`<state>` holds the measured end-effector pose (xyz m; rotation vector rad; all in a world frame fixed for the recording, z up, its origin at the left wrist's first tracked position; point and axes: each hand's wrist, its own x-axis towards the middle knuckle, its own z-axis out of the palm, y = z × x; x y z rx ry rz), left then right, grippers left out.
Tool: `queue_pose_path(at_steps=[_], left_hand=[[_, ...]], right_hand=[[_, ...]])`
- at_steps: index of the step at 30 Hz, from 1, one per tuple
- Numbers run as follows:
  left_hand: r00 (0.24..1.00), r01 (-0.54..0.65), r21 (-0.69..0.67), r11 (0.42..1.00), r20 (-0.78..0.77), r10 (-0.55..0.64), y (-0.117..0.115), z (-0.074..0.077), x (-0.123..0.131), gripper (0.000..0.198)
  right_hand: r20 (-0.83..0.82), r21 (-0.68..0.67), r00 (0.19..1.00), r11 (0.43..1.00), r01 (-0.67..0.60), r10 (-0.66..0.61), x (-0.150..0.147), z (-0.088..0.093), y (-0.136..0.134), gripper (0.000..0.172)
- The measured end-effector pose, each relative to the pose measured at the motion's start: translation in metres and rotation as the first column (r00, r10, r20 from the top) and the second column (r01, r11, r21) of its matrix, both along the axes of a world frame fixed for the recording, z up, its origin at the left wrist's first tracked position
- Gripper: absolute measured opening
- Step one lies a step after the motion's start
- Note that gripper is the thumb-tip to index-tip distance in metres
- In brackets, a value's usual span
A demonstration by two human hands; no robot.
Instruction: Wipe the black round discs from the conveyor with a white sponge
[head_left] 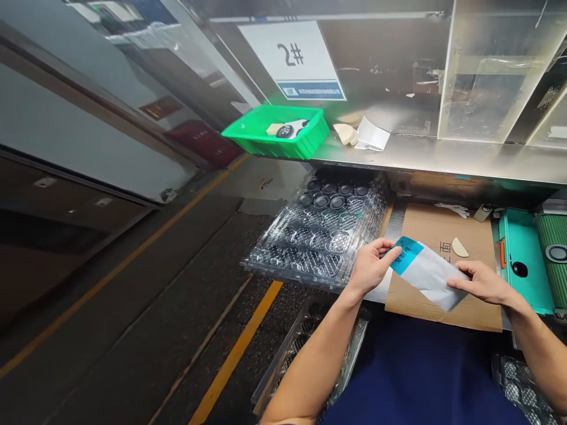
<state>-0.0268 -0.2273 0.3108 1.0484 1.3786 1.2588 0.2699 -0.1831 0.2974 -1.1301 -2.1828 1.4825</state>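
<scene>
A flat white packet (pixel 436 274) with a blue printed end is stretched between my two hands over a cardboard sheet (pixel 403 307). My left hand (pixel 372 264) pinches the blue end between thumb and fingers. At the plain white end, my right hand (pixel 481 282) grips with its thumb on top. What the packet contains is hidden. A cream half-round pad (pixel 460 247) lies on the cardboard just beyond my right hand. Left of my left hand stands a stack of clear plastic trays (pixel 292 236), with several round black parts (pixel 337 202) in the top tray's far rows.
On the metal shelf (pixel 416 156) stand a green bin (pixel 310 141) with a few parts inside, cream pads (pixel 345 134) and folded white paper (pixel 372 134). A teal box (pixel 525 254) is at the right, near a white glove (pixel 454 209). More trays (pixel 305 330) sit below, left.
</scene>
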Motion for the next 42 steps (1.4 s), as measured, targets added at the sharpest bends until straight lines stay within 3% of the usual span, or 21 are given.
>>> queue_pose_path(at_steps=[4, 7, 12, 15, 18, 21, 24, 26, 30, 32, 34, 37, 38, 40, 42], left_hand=[[0.996, -0.071, -0.004, 0.997, 0.062, 0.071, -0.001, -0.001, 0.001, 0.042], [0.97, -0.203, 0.033, 0.979, 0.14, 0.197, -0.001, 0.0, 0.004, 0.047], [0.939, -0.306, 0.061, 0.95, 0.185, 0.291, 0.004, 0.011, 0.009, 0.049], [0.867, -0.47, 0.143, 0.871, 0.26, 0.425, 0.013, 0.023, 0.005, 0.049], [0.745, -0.65, 0.199, 0.734, 0.359, 0.562, 0.021, 0.036, -0.016, 0.051], [0.699, -0.705, 0.185, 0.684, 0.348, 0.625, 0.015, 0.039, -0.041, 0.053], [0.718, -0.686, 0.122, 0.717, 0.275, 0.639, -0.006, 0.026, -0.049, 0.055], [0.754, -0.645, 0.059, 0.762, 0.212, 0.622, -0.024, 0.01, -0.045, 0.055], [0.816, -0.564, -0.046, 0.825, 0.125, 0.565, -0.056, -0.023, -0.033, 0.053], [0.827, -0.544, -0.079, 0.835, 0.116, 0.55, -0.069, -0.036, -0.032, 0.051], [0.825, -0.542, -0.109, 0.833, 0.121, 0.552, -0.078, -0.046, -0.032, 0.051], [0.82, -0.542, -0.139, 0.829, 0.132, 0.557, -0.085, -0.057, -0.033, 0.051], [0.824, -0.534, -0.143, 0.833, 0.134, 0.551, -0.085, -0.059, -0.033, 0.051], [0.838, -0.511, -0.147, 0.847, 0.137, 0.529, -0.082, -0.062, -0.032, 0.049], [0.859, -0.472, -0.152, 0.868, 0.144, 0.492, -0.076, -0.06, -0.03, 0.048]], right_hand=[[0.084, 0.057, 0.996, 0.998, -0.016, 0.011, 0.019, 0.015, 0.014, 0.044], [0.117, 0.078, 0.992, 0.996, -0.047, 0.037, 0.032, 0.039, 0.026, 0.044], [0.192, 0.227, 0.981, 0.971, -0.071, 0.027, 0.045, 0.106, 0.047, 0.053], [0.282, 0.348, 0.959, 0.933, -0.092, -0.011, 0.048, 0.157, 0.068, 0.06], [0.323, 0.533, 0.936, 0.844, -0.058, -0.139, 0.053, 0.204, 0.112, 0.061], [0.343, 0.728, 0.863, 0.686, 0.005, -0.371, 0.06, 0.224, 0.186, 0.05], [0.442, 0.788, 0.765, 0.61, -0.081, -0.469, 0.065, 0.206, 0.267, 0.045], [0.415, 0.868, 0.699, 0.484, -0.112, -0.582, 0.067, 0.177, 0.307, 0.044], [0.192, 0.98, 0.818, 0.144, -0.135, -0.542, 0.065, 0.12, 0.338, 0.039], [0.114, 0.993, 0.858, 0.071, -0.091, -0.501, 0.064, 0.104, 0.338, 0.045], [0.109, 0.991, 0.835, 0.119, -0.053, -0.54, 0.064, 0.099, 0.334, 0.051], [0.184, 0.96, 0.715, 0.279, 0.016, -0.674, 0.066, 0.101, 0.322, 0.047], [0.191, 0.951, 0.687, 0.305, 0.047, -0.701, 0.066, 0.103, 0.317, 0.043], [0.14, 0.953, 0.686, 0.286, 0.104, -0.714, 0.058, 0.107, 0.301, 0.038], [0.078, 0.954, 0.752, 0.269, 0.135, -0.654, 0.034, 0.111, 0.284, 0.038]])
